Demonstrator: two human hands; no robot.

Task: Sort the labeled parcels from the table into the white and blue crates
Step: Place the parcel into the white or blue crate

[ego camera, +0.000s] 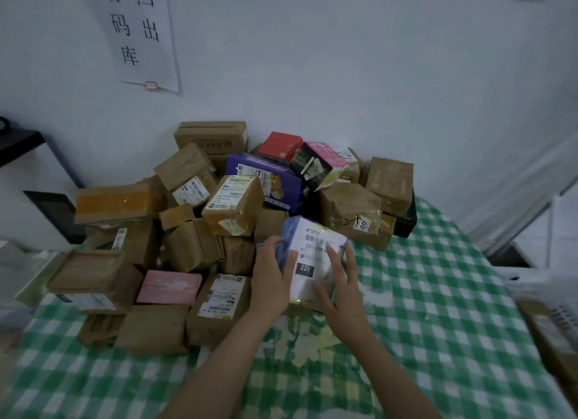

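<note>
While both hands are on it, the parcel [312,246] is sitting right between them at the near edge of the pile [219,206], just above the green checked table [438,293]. It's tipping back a bit, so the white label [316,262] with "231" is facing up at the camera. Its long side is running away from the person, near end low and far end higher.

The left hand [271,278] is gripping the blue left side, with fingers curling over the upper edge and the thumb coming across onto the label. The right hand [339,282] is lying against the right side with fingers mostly straight and spread, and the thumb is pressing on the lower part of the label. To me that's more steadying than grabbing.

Neither hand is nearer, since it's a two-handed hold, one per side. I'm guessing the next bit is lifting it clear and swinging it sideways. The crates aren't plainly showing, though. Something pale at the right edge [538,281] might be one, but I can't tell.
</note>
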